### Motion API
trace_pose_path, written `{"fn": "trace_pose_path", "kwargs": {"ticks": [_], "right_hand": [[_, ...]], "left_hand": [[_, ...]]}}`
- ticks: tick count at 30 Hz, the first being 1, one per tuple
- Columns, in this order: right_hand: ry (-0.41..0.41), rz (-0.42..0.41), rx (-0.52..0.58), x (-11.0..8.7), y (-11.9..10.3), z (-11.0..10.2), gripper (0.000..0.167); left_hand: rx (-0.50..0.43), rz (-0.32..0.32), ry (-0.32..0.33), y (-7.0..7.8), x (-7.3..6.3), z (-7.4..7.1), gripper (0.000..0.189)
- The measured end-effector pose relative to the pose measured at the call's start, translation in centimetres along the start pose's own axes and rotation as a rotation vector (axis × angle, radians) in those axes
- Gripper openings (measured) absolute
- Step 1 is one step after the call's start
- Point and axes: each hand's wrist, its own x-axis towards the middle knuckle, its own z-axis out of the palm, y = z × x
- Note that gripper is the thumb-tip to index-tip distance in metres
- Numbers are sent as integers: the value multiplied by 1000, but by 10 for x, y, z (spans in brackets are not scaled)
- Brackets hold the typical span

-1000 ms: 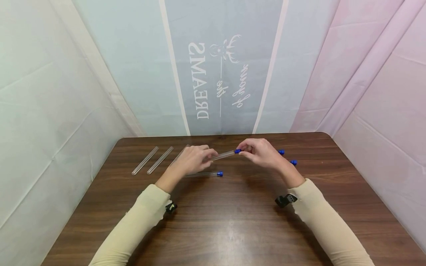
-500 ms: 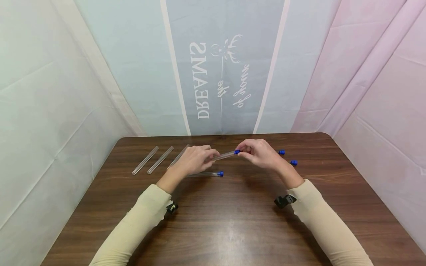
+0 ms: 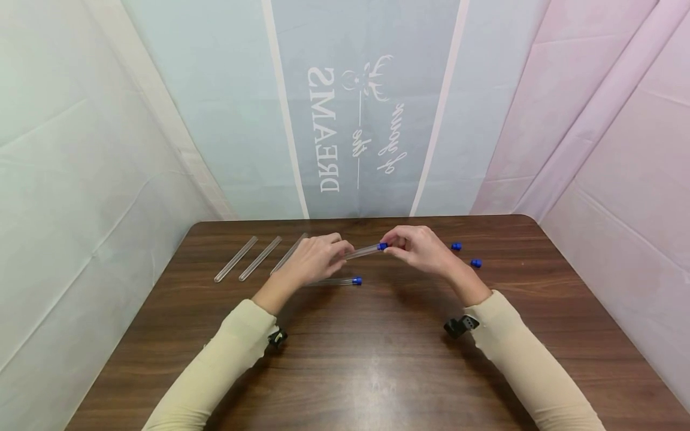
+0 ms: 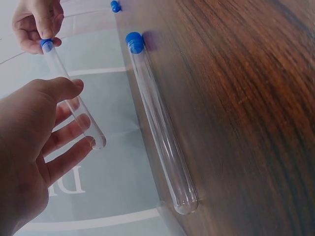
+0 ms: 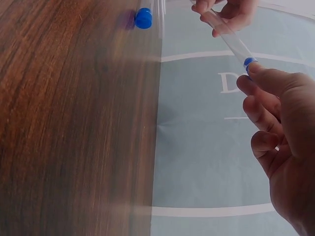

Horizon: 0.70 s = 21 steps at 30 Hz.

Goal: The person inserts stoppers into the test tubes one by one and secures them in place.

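Observation:
Between thumb and fingers, my left hand (image 3: pixel 318 258) grips a clear test tube (image 4: pixel 84 118) by its body, rounded end toward the left. My right hand (image 3: pixel 423 248) pinches the blue cap (image 5: pixel 250 63) at the tube's other end; the cap sits in the tube's mouth. The tube is held tilted above the table, cap end higher. Below it, a second test tube (image 4: pixel 165 132) with a blue cap (image 3: pixel 357 281) lies on the table, partly hidden by my left hand in the head view.
Uncapped test tubes lie slanted at the left: one outermost (image 3: pixel 235 259), one beside it (image 3: pixel 260 259), and a third (image 3: pixel 288 254) partly behind my left hand. Two loose blue caps, a far one (image 3: pixel 456 246) and a nearer one (image 3: pixel 476 263), lie right on the brown table (image 3: pixel 372 359). Fabric walls surround it.
The blue cap has shifted slightly left, deeper onto the tube, with my right fingers following it. My left hand holds the tube in nearly the same place.

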Motion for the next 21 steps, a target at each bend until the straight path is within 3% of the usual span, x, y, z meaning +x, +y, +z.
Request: {"fn": "trace_pose_path", "kwargs": {"ticks": [12, 21], "right_hand": [[-5, 16, 10, -2, 3, -3, 28], [10, -48, -134, -2, 9, -7, 13]], "left_hand": [[22, -10, -10, -2, -1, 0, 24], [25, -33, -27, -4, -3, -5, 22]]}}
